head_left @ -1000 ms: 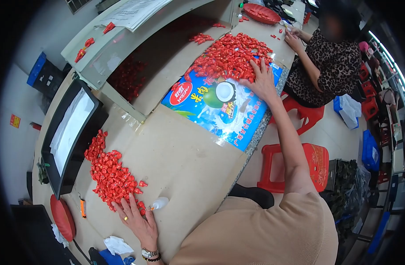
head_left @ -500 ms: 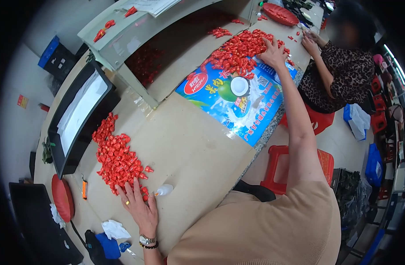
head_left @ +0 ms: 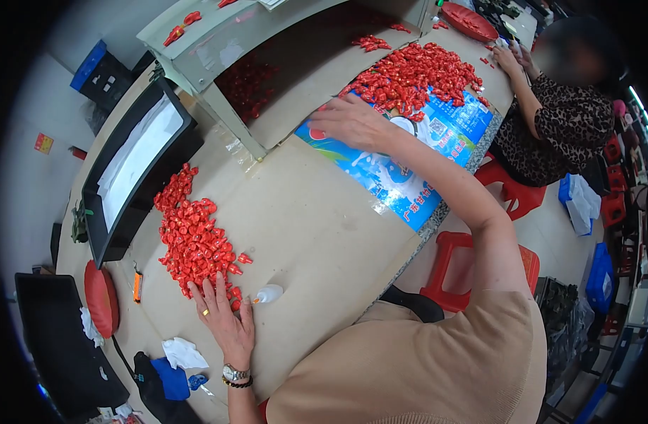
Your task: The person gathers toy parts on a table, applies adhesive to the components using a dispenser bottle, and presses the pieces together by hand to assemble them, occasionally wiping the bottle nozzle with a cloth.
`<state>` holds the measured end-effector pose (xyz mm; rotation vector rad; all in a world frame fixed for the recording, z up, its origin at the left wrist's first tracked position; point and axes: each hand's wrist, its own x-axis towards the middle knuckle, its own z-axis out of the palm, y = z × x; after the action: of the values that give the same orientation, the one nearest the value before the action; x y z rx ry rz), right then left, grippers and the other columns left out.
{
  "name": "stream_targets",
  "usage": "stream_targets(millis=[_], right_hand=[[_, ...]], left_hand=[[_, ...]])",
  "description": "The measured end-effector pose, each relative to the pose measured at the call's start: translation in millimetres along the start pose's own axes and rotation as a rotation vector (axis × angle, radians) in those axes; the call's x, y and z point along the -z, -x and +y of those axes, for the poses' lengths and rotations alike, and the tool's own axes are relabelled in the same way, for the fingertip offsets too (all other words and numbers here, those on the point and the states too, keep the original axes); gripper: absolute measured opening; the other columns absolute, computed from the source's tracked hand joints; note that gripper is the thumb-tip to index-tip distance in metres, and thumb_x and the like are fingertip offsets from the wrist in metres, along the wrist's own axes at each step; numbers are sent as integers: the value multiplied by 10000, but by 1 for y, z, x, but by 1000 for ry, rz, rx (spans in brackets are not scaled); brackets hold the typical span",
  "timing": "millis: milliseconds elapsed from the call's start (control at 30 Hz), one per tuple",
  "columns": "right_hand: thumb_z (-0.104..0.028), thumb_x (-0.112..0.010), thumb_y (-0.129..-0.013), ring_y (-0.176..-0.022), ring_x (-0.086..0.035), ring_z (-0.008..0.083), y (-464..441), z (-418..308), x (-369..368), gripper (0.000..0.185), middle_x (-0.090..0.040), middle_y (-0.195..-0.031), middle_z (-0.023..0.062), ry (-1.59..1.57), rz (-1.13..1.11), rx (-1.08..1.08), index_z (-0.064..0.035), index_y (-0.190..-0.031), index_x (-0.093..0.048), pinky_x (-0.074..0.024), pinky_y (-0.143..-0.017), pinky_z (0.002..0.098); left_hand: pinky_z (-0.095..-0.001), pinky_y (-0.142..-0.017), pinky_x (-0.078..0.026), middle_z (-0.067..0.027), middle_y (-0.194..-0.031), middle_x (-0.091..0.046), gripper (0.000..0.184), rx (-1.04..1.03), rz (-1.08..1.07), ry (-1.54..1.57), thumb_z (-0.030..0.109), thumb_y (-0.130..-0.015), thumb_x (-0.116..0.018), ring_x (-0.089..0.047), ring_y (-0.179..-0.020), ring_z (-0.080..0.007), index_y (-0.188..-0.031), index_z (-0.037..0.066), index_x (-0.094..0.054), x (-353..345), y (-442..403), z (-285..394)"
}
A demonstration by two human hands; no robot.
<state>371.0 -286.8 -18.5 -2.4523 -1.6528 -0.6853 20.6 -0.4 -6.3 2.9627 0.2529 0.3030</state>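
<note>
My left hand (head_left: 226,324), with a ring and a wristwatch, lies spread on the table, its fingertips at the lower edge of a pile of small red plastic-looking pieces (head_left: 193,237). Beside its thumb is a small white bottle (head_left: 269,294) with an orange tip, lying on its side. My right hand (head_left: 355,124) stretches over the blue printed sheet (head_left: 408,180), fingers extended and slightly blurred, with no object visible in it. A larger heap of the red pieces (head_left: 419,78) lies at the sheet's far edge, just beyond that hand.
A grey shelf (head_left: 228,92) stands at the back with red pieces under it. To the left are a black tray (head_left: 101,219) with white paper, a red plate (head_left: 101,300) and an orange cutter-like tool (head_left: 137,286). Another person (head_left: 571,106) sits at right near a red basket (head_left: 469,21).
My right hand has moved left from the large red heap to the sheet's left part. My left hand stays at the smaller pile. The view has shifted slightly.
</note>
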Motion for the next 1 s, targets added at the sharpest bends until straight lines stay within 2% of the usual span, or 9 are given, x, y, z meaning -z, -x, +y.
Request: stream_targets(millis=[67,233,300,433,500,633,833,967,1000], right_hand=[[-143,-507,-872,-1031,-504,176,6,6,4,335,-588,-1238,20,68,-68,-115,-96,-1190,-604,-367,-868,318],[-121,-535,-834,-1045,-493,177,29,38,2,371,-576,-1260,18,157,-41,-152,-100,-1199,-604,-366,-877,324],[-162,-568,-843,-1091,-478,184,36,53,2,341,-576,-1246,12,331,-67,-230,-105,-1174,-623,-365,-898,327],[-168,-560,-855,-1090,-472,196,51,79,5,307,-556,-1261,0,341,-52,-309,-121,-1149,-630,-369,-892,336],[-200,-534,-897,-1145,-457,211,55,90,7,320,-529,-1307,12,360,-113,-317,-138,-1204,-599,-357,-940,350],[-217,-521,-909,-1161,-454,220,57,104,5,298,-536,-1296,16,401,-146,-321,-160,-1191,-601,-369,-932,351],[-185,-525,-874,-1045,-502,197,59,116,2,276,-591,-1157,4,454,-79,-399,-164,-1124,-641,-392,-849,350],[-172,-526,-859,-1017,-508,220,63,128,0,231,-576,-1082,27,511,-5,-502,-178,-1026,-685,-402,-803,358],[-186,-538,-836,-1018,-510,229,61,129,1,197,-567,-1093,35,494,48,-534,-180,-939,-706,-407,-784,379]], left_hand=[[-514,-1098,-173,-210,-1474,-295,598,-13,2,-6,312,-895,-517,-148,-1407,-404,-1421,69,-367,-1,0,-1],[-516,-1094,-177,-210,-1472,-297,603,-5,-9,-2,321,-896,-513,-149,-1407,-405,-1423,69,-363,-1,0,-2],[-518,-1093,-178,-211,-1472,-298,605,-5,0,-2,322,-896,-513,-149,-1407,-405,-1424,69,-361,-1,0,-2],[-514,-1092,-180,-210,-1469,-303,603,-2,-3,-3,319,-895,-512,-153,-1406,-404,-1423,68,-362,-1,0,-2],[-513,-1092,-181,-209,-1468,-305,603,7,-9,-4,318,-895,-513,-154,-1406,-404,-1423,69,-363,0,1,-1],[-512,-1098,-179,-205,-1465,-308,625,2,6,22,251,-857,-574,-154,-1404,-402,-1420,72,-369,-1,1,-1],[-512,-1097,-181,-204,-1464,-309,663,1,17,34,203,-825,-621,-153,-1402,-403,-1422,75,-363,-2,2,-3],[-512,-1095,-184,-203,-1464,-309,664,8,20,48,207,-825,-623,-155,-1401,-404,-1422,76,-363,-2,2,-2],[-512,-1095,-184,-203,-1464,-309,664,5,19,45,207,-825,-623,-155,-1401,-404,-1422,76,-363,-2,2,-2]])
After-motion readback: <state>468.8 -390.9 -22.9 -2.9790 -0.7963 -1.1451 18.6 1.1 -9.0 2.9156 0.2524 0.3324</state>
